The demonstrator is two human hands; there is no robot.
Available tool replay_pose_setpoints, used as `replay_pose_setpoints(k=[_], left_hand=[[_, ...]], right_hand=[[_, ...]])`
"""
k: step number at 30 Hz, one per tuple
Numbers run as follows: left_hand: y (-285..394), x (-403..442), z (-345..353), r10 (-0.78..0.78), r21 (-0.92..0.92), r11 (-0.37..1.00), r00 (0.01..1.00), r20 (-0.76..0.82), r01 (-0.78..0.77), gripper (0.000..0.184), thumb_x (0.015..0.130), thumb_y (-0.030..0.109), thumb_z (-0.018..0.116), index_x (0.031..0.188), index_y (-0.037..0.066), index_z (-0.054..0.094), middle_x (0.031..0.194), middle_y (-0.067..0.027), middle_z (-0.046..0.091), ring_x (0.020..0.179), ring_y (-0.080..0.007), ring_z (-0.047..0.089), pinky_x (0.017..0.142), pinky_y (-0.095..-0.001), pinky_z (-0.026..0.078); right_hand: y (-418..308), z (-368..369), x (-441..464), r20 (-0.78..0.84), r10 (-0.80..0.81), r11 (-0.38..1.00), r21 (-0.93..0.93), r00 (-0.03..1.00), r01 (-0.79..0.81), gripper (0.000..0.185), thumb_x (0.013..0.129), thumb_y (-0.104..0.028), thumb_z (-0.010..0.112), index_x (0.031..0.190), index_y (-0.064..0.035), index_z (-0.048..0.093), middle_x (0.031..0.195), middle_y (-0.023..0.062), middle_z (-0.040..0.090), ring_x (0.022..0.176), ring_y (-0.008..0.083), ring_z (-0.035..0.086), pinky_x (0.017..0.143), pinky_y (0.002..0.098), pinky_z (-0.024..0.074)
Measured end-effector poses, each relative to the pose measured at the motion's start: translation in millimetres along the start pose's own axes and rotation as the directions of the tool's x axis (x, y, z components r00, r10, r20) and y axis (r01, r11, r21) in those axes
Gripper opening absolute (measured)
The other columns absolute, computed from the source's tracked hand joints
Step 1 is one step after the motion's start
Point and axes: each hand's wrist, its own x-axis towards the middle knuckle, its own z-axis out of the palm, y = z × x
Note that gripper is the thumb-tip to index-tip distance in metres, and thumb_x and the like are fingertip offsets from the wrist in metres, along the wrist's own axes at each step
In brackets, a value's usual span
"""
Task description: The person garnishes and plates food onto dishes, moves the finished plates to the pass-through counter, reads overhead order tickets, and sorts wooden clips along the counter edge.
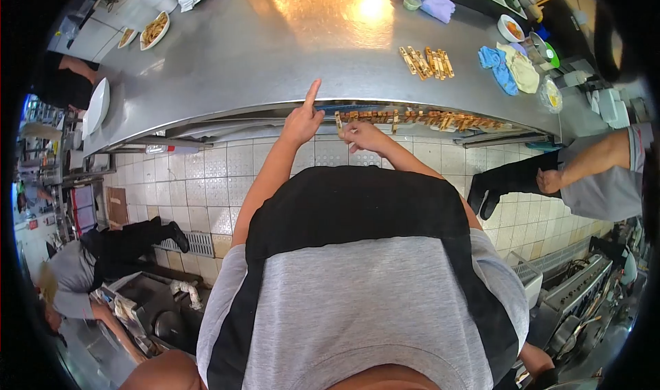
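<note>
My left hand (303,120) is at the front edge of the steel counter (227,73), its index finger stretched out over the metal and the other fingers curled. To its right, my right hand (362,136) is beside a small wooden clothespin-like piece (338,122), fingers bent; whether it grips the piece is too small to tell. Below the counter edge a long row of similar wooden pieces (454,120) runs to the right. On the counter top lies a group of these pieces (427,63), side by side.
Blue cloth (499,69) and a cream cloth (522,67) lie on the counter's right. A white dish of food (155,31) is at back left, an empty white dish (97,107) at the left edge. People stand at right (598,173) and lower left (75,273).
</note>
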Motion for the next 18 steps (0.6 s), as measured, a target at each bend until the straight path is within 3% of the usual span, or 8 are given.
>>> replay_pose_setpoints(k=[2,3,5,7,10,11,14,18], left_hand=[[-0.8,0.8,0.4,-0.002,-0.019,1.000,1.000,0.009,0.002,0.079,0.086,0.018,0.054,0.148,0.034,0.008,0.079,-0.0169,0.063,0.078,-0.0379,0.061,0.074,-0.0466,0.045],[-1.4,1.3,0.6,-0.005,-0.029,1.000,1.000,0.012,0.006,0.079,0.086,0.018,0.054,0.148,0.034,0.008,0.079,-0.0168,0.063,0.078,-0.0376,0.061,0.074,-0.0463,0.045],[-1.0,1.7,0.6,-0.015,-0.019,1.000,1.000,0.013,0.016,0.079,0.086,0.018,0.054,0.148,0.034,0.008,0.080,-0.0165,0.063,0.078,-0.0372,0.061,0.074,-0.0458,0.045],[-0.9,1.1,1.1,-0.022,-0.012,1.000,1.000,0.011,0.022,0.079,0.086,0.018,0.054,0.148,0.034,0.009,0.081,-0.0161,0.063,0.078,-0.0371,0.061,0.074,-0.0457,0.045],[-0.4,0.7,1.9,-0.016,-0.008,1.000,1.000,-0.004,0.016,0.080,0.086,0.017,0.054,0.148,0.034,0.008,0.081,-0.0157,0.063,0.079,-0.0374,0.062,0.075,-0.0460,0.046],[-0.2,0.3,2.4,-0.014,-0.006,1.000,1.000,-0.012,0.014,0.080,0.085,0.016,0.055,0.148,0.034,0.009,0.081,-0.0158,0.063,0.080,-0.0375,0.062,0.075,-0.0461,0.046],[-0.7,0.4,4.1,-0.013,-0.022,1.000,1.000,-0.026,0.013,0.080,0.085,0.015,0.055,0.148,0.034,0.009,0.081,-0.0166,0.063,0.081,-0.0379,0.062,0.074,-0.0463,0.046],[-2.2,1.7,6.5,-0.011,-0.055,0.998,0.999,-0.035,0.009,0.080,0.085,0.014,0.055,0.148,0.034,0.011,0.081,-0.0176,0.063,0.080,-0.0384,0.062,0.073,-0.0458,0.046]], right_hand=[[-17.3,-19.5,-19.8,-0.117,-0.149,0.950,-0.293,0.982,0.110,0.034,0.086,-0.034,0.063,0.098,-0.0024,0.063,0.082,0.0104,0.068,0.066,0.0167,0.067,0.059,0.0318,0.0507],[-28.7,-29.9,-32.4,-0.237,-0.202,0.929,-0.353,0.950,0.109,0.022,0.087,-0.024,0.062,0.094,-0.0037,0.065,0.084,0.0115,0.069,0.063,0.0202,0.067,0.059,0.0312,0.0512],[-32.2,-57.7,-42.1,-0.436,-0.508,0.771,-0.615,0.743,0.166,0.020,0.085,-0.018,0.061,0.100,-0.0055,0.064,0.088,0.0143,0.067,0.070,0.0301,0.067,0.064,0.0363,0.0521],[-43.9,-82.2,-53.3,-0.539,-0.656,0.683,-0.721,0.529,0.113,0.025,0.085,-0.012,0.057,0.109,-0.0117,0.062,0.091,0.0152,0.063,0.076,0.0367,0.063,0.067,0.0448,0.0514],[-46.9,-107.3,-50.9,-0.564,-0.694,0.613,-0.789,0.447,-0.043,0.032,0.085,-0.008,0.055,0.115,-0.0131,0.059,0.100,0.0153,0.058,0.084,0.0354,0.062,0.069,0.0476,0.0510],[-48.4,-111.9,-51.7,-0.564,-0.627,0.602,-0.788,0.537,-0.125,0.037,0.086,-0.009,0.056,0.123,-0.0128,0.056,0.115,0.0172,0.057,0.094,0.0370,0.061,0.075,0.0455,0.0505],[-43.4,-117.6,-49.1,-0.525,-0.628,0.554,-0.820,0.575,-0.143,0.035,0.085,-0.011,0.058,0.120,-0.0126,0.058,0.115,0.0178,0.057,0.094,0.0370,0.061,0.076,0.0451,0.0510],[-43.5,-118.0,-59.7,-0.522,-0.670,0.604,-0.797,0.528,-0.022,0.030,0.084,-0.014,0.061,0.114,-0.0095,0.061,0.105,0.0183,0.061,0.091,0.0371,0.062,0.077,0.0454,0.0510]])
